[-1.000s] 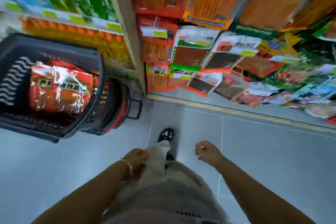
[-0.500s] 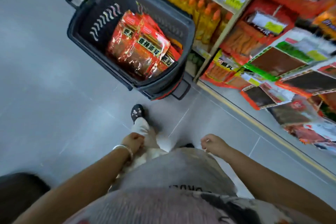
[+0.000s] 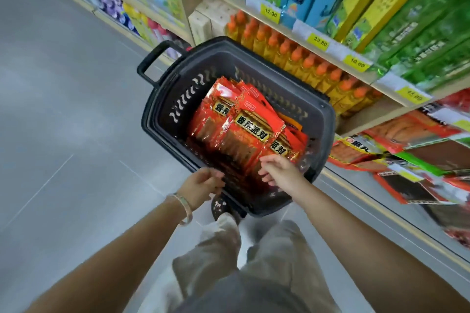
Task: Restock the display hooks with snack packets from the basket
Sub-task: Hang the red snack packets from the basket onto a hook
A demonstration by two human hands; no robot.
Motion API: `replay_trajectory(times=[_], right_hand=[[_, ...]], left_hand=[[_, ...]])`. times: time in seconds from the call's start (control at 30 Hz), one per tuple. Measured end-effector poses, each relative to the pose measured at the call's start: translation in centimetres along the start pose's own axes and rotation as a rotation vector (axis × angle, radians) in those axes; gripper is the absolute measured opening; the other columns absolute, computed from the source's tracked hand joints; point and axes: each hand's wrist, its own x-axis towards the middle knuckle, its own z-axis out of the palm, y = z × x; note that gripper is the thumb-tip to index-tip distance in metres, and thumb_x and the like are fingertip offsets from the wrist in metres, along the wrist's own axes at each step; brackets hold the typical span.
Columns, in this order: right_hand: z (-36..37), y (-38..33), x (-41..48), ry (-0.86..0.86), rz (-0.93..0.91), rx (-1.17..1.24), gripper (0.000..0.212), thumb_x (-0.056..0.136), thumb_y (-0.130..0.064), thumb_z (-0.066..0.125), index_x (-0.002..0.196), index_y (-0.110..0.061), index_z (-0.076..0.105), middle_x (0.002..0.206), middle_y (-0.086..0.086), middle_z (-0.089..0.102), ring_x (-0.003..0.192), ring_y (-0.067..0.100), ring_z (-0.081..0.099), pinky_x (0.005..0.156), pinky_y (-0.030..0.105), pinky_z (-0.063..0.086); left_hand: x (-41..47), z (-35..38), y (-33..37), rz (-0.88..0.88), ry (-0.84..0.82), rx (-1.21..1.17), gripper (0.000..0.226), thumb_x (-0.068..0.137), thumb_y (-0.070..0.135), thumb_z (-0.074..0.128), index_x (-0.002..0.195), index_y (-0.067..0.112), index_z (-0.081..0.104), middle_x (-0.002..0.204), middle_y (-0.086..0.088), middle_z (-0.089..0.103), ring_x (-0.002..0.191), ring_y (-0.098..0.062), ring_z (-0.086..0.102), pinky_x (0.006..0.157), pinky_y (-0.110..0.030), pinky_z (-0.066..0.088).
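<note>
This is the pick-up step: both hands reach into the one dark wheeled basket (image 3: pixel 152 114) on the aisle floor, where the red snack packets (image 3: pixel 244 129) lie stacked, three printed fronts showing on top and more edges beneath that I cannot count. The right hand (image 3: pixel 279 173) hovers over the nearest packet with fingers spread and nothing held, while the left hand (image 3: pixel 203 185) sits at the near rim, fingers bent; whether it grips the rim I cannot tell. Next, I judge, the right fingers must pinch a top packet and lift it toward the hanging packets (image 3: pixel 432 152) at right, whose hooks are hidden.
</note>
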Motion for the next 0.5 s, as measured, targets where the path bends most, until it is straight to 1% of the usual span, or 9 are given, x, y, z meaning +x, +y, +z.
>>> replay_trajectory(times=[0.07,0.13,0.2,0.27,0.3,0.37,0.4,0.5], right_hand=[[0.7,-1.0,3.0,0.033,0.056,0.078,0.012,0.098,-0.026,0.049,0.106,-0.022,0.057,0.086,-0.002,0.066,0.064,0.006,0.061,0.059,0.02,0.048],[1.2,-1.2,6.1,0.083,0.131,0.163,0.013,0.098,-0.023,0.048,0.109,-0.02,0.054,0.088,0.0,0.065,0.069,0.01,0.06,0.061,0.022,0.046],[1.6,-0.7,9.2,0.13,0.21,0.255,0.02,0.098,-0.021,0.048,0.117,-0.017,0.051,0.097,0.002,0.063,0.083,0.015,0.061,0.067,0.025,0.047],[1.7,0.3,12.0,0.173,0.302,0.318,0.028,0.097,-0.02,0.05,0.124,-0.013,0.049,0.11,0.005,0.059,0.1,0.021,0.059,0.079,0.03,0.047],[1.8,0.9,13.4,0.198,0.351,0.337,0.031,0.096,-0.021,0.051,0.125,-0.013,0.049,0.115,0.006,0.057,0.103,0.022,0.056,0.083,0.032,0.046],[1.7,2.2,15.7,0.258,0.442,0.354,0.031,0.094,-0.024,0.054,0.123,-0.014,0.052,0.12,0.008,0.057,0.104,0.022,0.054,0.087,0.035,0.045],[1.7,2.8,16.8,0.295,0.475,0.35,0.031,0.092,-0.025,0.057,0.121,-0.014,0.053,0.121,0.01,0.058,0.105,0.024,0.055,0.089,0.037,0.045],[1.4,4.3,19.4,0.404,0.527,0.336,0.045,0.085,-0.03,0.066,0.122,-0.007,0.053,0.118,0.013,0.06,0.109,0.03,0.057,0.097,0.043,0.047]], left_hand=[[2.3,-1.0,1.2,0.019,0.016,-0.029,0.015,0.096,0.014,0.046,0.103,0.017,0.06,0.095,0.002,0.067,0.083,-0.011,0.064,0.069,-0.02,0.049],[4.8,-1.7,2.0,0.011,0.028,-0.073,0.016,0.097,0.013,0.044,0.103,0.017,0.059,0.097,0.001,0.066,0.088,-0.012,0.064,0.077,-0.024,0.051],[7.2,-2.1,2.6,0.0,0.041,-0.129,0.016,0.097,0.014,0.043,0.101,0.018,0.058,0.098,0.002,0.066,0.088,-0.01,0.064,0.078,-0.024,0.05],[9.5,-2.2,2.8,-0.022,0.088,-0.198,0.014,0.097,0.015,0.045,0.097,0.021,0.058,0.097,0.004,0.067,0.087,-0.007,0.065,0.078,-0.022,0.05],[10.5,-2.2,2.9,-0.03,0.116,-0.229,0.013,0.096,0.016,0.046,0.094,0.022,0.058,0.097,0.004,0.067,0.086,-0.006,0.065,0.076,-0.02,0.05],[12.1,-2.1,2.7,-0.053,0.159,-0.278,0.01,0.095,0.017,0.05,0.092,0.022,0.058,0.098,0.003,0.068,0.084,-0.004,0.065,0.073,-0.018,0.047],[12.9,-2.0,2.7,-0.066,0.171,-0.292,0.008,0.094,0.018,0.051,0.092,0.021,0.058,0.1,0.002,0.068,0.085,-0.005,0.065,0.073,-0.018,0.046],[14.6,-2.0,2.5,-0.079,0.159,-0.261,0.007,0.094,0.018,0.052,0.092,0.021,0.057,0.102,0.002,0.066,0.089,-0.009,0.064,0.078,-0.021,0.044]])
